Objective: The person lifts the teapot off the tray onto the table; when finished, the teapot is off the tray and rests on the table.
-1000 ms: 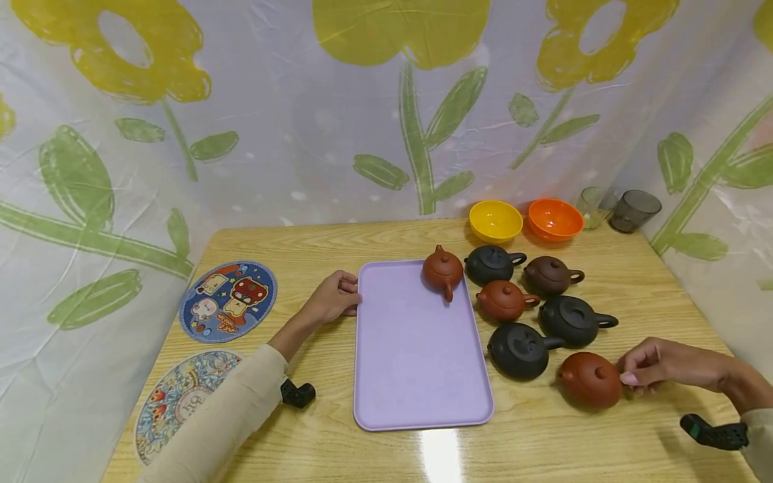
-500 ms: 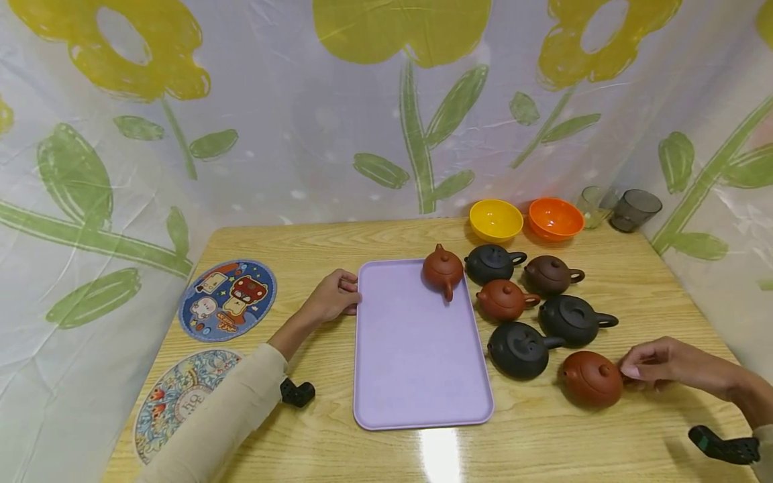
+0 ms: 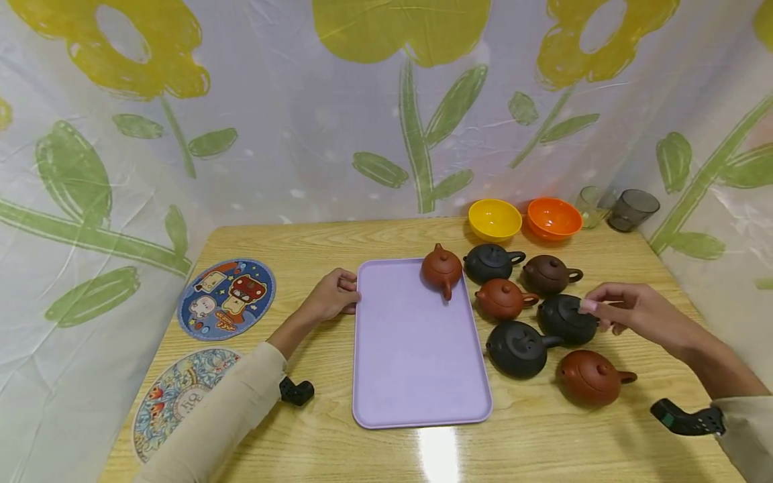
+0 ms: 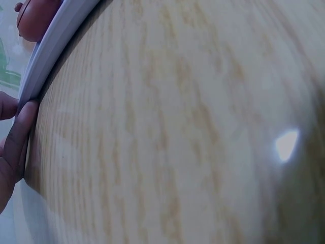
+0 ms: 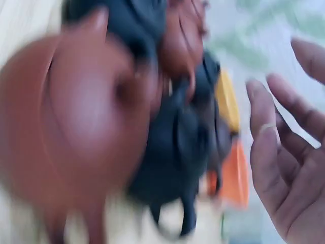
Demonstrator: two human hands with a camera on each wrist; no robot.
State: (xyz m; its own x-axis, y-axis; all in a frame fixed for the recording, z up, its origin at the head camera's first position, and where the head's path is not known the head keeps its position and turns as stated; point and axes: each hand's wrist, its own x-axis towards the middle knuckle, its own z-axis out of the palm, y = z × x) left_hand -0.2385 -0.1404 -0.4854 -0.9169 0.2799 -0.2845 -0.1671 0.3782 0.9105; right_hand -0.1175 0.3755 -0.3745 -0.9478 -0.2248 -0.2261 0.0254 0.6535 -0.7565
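A lilac tray (image 3: 423, 362) lies flat, with a reddish-brown teapot (image 3: 442, 268) sitting across its far right corner. My left hand (image 3: 329, 296) holds the tray's left edge, its fingertips at the rim (image 4: 56, 48) in the left wrist view. My right hand (image 3: 634, 314), fingers apart and bent, hovers over the handle side of a black teapot (image 3: 564, 320), partly hiding it. It holds nothing; the right wrist view shows a gap between its fingers and that black teapot (image 5: 170, 152). Nearer stands another reddish-brown teapot (image 3: 590, 379), blurred and large in the right wrist view.
More teapots stand right of the tray: two black (image 3: 516, 350) (image 3: 490, 263), one reddish-brown (image 3: 502, 299), one dark brown (image 3: 545, 275). Behind them are a yellow bowl (image 3: 495, 221), an orange bowl (image 3: 554, 220) and two glasses (image 3: 631, 211). Round mats (image 3: 226, 298) lie left.
My right hand has let go of the near reddish-brown teapot's handle and moved up and left to the black teapot. The left hand and tray have stayed put.
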